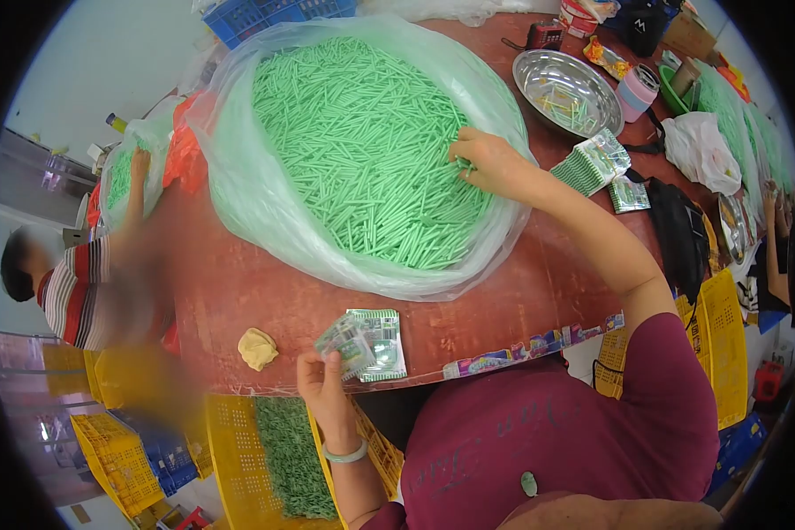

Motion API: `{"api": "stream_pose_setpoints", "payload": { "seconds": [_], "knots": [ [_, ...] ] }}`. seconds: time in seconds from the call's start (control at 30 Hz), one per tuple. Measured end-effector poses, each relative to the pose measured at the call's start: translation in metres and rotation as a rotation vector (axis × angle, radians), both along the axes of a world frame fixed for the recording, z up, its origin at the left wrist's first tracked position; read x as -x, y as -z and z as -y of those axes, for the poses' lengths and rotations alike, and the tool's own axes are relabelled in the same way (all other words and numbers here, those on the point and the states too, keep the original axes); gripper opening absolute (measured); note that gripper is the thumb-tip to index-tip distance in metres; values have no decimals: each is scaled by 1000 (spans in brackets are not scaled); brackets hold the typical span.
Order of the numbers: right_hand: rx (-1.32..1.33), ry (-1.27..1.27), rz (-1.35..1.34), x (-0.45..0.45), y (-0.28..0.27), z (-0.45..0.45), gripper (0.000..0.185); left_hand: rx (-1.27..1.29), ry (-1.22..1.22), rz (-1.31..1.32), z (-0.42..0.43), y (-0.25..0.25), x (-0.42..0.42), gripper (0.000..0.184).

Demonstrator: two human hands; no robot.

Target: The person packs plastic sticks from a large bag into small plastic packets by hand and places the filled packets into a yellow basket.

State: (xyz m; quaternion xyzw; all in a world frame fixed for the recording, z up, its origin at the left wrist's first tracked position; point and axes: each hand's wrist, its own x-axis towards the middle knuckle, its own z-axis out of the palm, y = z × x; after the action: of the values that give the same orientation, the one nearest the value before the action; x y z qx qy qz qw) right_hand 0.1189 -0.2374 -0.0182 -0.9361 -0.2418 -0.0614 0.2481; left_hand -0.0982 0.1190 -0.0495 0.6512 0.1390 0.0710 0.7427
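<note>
My left hand [325,384] pinches a small clear plastic packet [350,346] with green print, near the table's front edge. Beneath it lies a short stack of similar packets [386,346]. A large clear plastic bag [238,234], its mouth wide, is filled with thin light-green sticks [362,159]. My right hand [499,166] is at the right side of this pile, with fingers curled down at the sticks; what sits between the fingertips is hidden. A crumpled pale yellow cloth or glove-like lump [257,349] rests left of the packets.
A metal bowl [552,72] with a few sticks, packet bundles [583,166] and a pink-lidded jar [638,88] stand to the right. Yellow crates [243,459] are below the red table [230,300]. Another person [84,283] works at left; a further person's arm shows far right.
</note>
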Motion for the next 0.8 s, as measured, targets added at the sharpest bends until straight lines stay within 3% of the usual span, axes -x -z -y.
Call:
{"api": "stream_pose_setpoints", "payload": {
  "seconds": [0.03, 0.1, 0.23, 0.33, 0.43, 0.53, 0.67, 0.73, 0.8],
  "knots": [
    [-27, -11, 12, -2, 0, 2, 26, -1, 0, 0, 0, -4, -2, 8],
    [-28, 13, -16, -6, -2, 3, 27, 227, -12, -32, 1, -9, -6, 5],
    [-29, 74, -66, -14, -1, 7, 33, 518, 62, -171, 0, -8, -9, 19],
    [11, 83, -47, -18, -4, 13, 39, 582, 164, -212, 2, -8, -9, 23],
    [-61, 78, 51, -22, 0, 20, 36, 578, 140, -210, 3, 0, -9, 24],
    [-154, 104, -107, -19, -14, 24, 30, 522, 151, -226, 2, -5, -10, 22],
    [-292, 188, -31, -13, -21, 21, 24, 488, 165, -204, 5, -8, -13, 18],
    [-406, 304, -313, -6, -41, 17, 23, 437, 166, -165, 12, -13, -15, 13],
    [-532, 261, -436, -4, -42, 21, 23, 402, 155, -130, 19, -20, -18, 11]
  ]
}}
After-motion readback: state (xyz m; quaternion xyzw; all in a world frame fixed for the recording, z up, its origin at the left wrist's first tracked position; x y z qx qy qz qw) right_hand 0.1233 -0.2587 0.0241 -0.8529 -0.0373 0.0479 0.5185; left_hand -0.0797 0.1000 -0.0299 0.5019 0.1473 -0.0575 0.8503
